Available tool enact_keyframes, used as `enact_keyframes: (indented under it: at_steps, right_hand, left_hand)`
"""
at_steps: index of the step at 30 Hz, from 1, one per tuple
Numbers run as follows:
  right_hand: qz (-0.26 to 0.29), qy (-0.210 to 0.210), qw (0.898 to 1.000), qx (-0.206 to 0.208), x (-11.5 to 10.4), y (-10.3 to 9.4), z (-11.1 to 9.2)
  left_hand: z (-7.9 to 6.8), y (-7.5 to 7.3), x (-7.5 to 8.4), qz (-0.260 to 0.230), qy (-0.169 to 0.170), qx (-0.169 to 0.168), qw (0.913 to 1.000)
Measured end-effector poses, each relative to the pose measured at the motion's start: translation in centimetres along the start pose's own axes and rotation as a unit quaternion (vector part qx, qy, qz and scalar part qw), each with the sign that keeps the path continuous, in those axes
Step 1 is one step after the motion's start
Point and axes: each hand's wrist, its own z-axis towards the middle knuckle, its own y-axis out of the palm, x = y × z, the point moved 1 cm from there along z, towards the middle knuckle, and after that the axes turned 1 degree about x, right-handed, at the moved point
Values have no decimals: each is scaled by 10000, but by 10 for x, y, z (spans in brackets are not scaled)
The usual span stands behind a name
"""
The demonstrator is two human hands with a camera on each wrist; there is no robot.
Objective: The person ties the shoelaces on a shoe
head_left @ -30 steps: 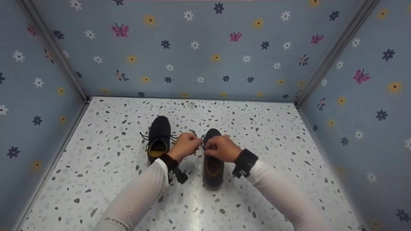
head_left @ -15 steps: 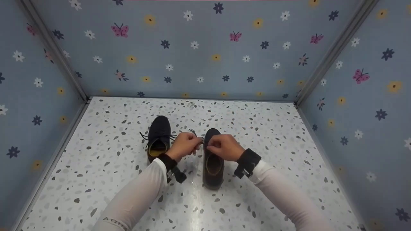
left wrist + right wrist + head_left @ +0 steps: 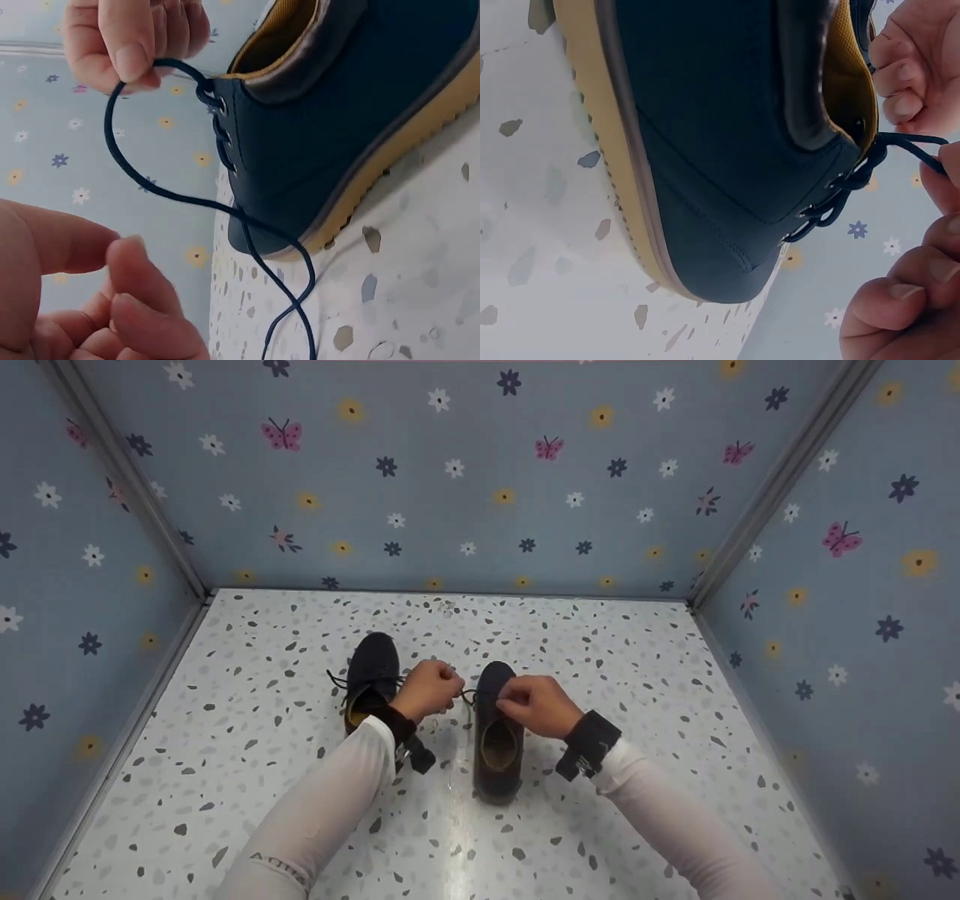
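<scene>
The dark navy shoe on the right stands on the floor, toe pointing away, between my hands. Its lace rises from the top eyelet to my right hand, then hangs in a loose curve that crosses another strand. My right hand pinches that lace between thumb and fingertip, over the shoe's laced front. On the shoe's left, my left hand hovers with its fingers loosely curled; no lace shows between its fingertips in the left wrist view. A matching shoe stands farther left, partly behind my left wrist.
Speckled white flooring lies beneath both shoes. Blue flowered panels enclose the back and both sides, meeting at grey corner posts. From the left shoe, a dark lace end sticks out sideways.
My left hand has shifted slightly left and up, away from the right shoe, and the lace beside it now hangs slack. My right hand has drawn a little to the right.
</scene>
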Motion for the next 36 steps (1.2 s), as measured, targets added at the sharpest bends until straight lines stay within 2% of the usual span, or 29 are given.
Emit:
enact_keyframes:
  at_steps: [5, 11, 15, 19, 23, 26, 31, 36]
  right_hand:
    - [74, 48, 9999, 64, 2, -4, -1]
    - [116, 193, 9997, 15, 6, -4, -2]
    - [233, 219, 9995, 15, 9, -4, -2]
    - [289, 211, 9993, 89, 10, -4, -2]
    - [325, 379, 9987, 104, 11, -3, -1]
    - [435, 570, 9974, 42, 11, -2, 0]
    - [506, 815, 9954, 30, 12, -3, 1]
    - [557, 1006, 9934, -43, 10, -5, 2]
  left_hand:
    - [10, 5, 6, 1143, 205, -107, 9932]
    - [19, 14, 9, 2349, 576, -266, 9699]
    - [27, 22, 5, 2829, 758, -364, 9555]
    - [36, 32, -2, 3045, 794, -320, 9487]
    - [41, 39, -10, 3119, 623, -254, 9477]
    - [40, 38, -15, 3073, 553, -172, 9499]
    - [35, 29, -16, 2757, 735, 54, 9584]
    - [29, 21, -14, 2446, 893, 131, 9654]
